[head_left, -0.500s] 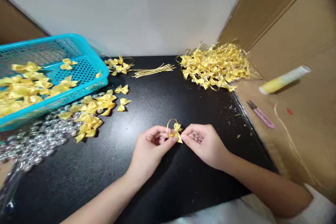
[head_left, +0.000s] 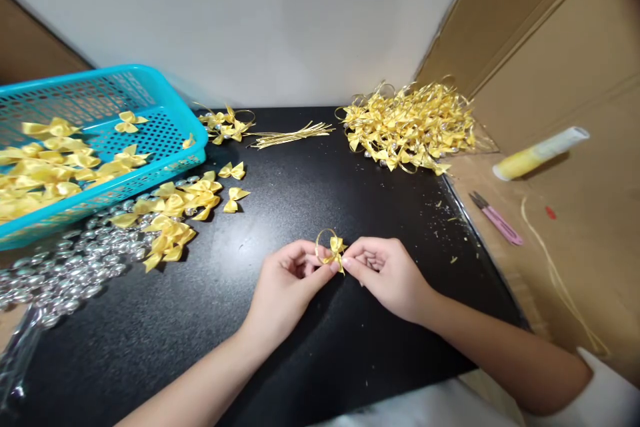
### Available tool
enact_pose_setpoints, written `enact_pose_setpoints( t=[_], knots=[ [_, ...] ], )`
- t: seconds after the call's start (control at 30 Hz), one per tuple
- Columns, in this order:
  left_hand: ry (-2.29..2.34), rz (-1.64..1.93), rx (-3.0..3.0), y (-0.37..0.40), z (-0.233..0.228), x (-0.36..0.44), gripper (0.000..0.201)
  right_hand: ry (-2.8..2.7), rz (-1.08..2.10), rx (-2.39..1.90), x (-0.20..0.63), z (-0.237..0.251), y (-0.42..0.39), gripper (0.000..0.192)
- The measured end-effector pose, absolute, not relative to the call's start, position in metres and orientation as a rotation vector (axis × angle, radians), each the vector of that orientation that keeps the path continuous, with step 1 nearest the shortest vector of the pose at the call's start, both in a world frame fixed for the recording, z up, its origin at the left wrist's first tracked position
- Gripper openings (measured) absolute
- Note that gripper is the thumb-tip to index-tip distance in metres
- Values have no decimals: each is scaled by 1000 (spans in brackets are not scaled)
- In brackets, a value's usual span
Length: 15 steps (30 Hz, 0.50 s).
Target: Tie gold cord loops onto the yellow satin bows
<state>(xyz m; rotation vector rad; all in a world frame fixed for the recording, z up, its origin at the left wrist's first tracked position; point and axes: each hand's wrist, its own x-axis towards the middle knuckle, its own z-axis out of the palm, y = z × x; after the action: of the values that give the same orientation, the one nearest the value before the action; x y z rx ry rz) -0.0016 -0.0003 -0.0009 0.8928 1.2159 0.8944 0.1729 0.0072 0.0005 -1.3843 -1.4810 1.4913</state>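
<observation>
Small yellow bow (head_left: 336,248) with a thin gold wire loop (head_left: 324,240) standing up from it — held just above the black tabletop (head_left: 300,360), centre-front. Left hand (head_left: 287,280) pinches it from the left with thumb and forefinger closed on the bow's edge; right hand (head_left: 385,273) does the same from the right. Both pinches are clamped on the same bow, fingertips almost meeting at the knot. Other fingers curled in.

Outward from there:
- loose plain bows (head_left: 173,210) in a scatter to the left, near but not touching the hands
- clear beads (head_left: 65,273) spread beyond those, running to the left edge
- turquoise basket (head_left: 170,97) far left, more plain bows inside
- bundle of gold wire strips (head_left: 290,135) at the back centre, a few looped bows just beside it
- big pile of looped bows (head_left: 410,121) back right
- off the mat on cardboard (head_left: 575,227): pink snips (head_left: 497,219), a yellow tube (head_left: 540,152)

Risks as I read them — the piece is tiny and the grip is fingertip-only, so a slip would drop it. The wire loop looks soft; squeezing or twisting unevenly could flatten it or skew it off the knot. Whether the wire ends are already twisted shut I can't tell, fingers cover that spot. Beads nearby could roll if an arm brushes them.
</observation>
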Motion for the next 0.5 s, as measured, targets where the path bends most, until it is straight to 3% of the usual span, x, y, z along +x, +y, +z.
enact_pose_setpoints(
  t=[0.5],
  knots=[
    [1124, 913, 893, 4, 3, -5, 25, -1454, 1522, -1325, 173, 0, 8, 19]
  ],
)
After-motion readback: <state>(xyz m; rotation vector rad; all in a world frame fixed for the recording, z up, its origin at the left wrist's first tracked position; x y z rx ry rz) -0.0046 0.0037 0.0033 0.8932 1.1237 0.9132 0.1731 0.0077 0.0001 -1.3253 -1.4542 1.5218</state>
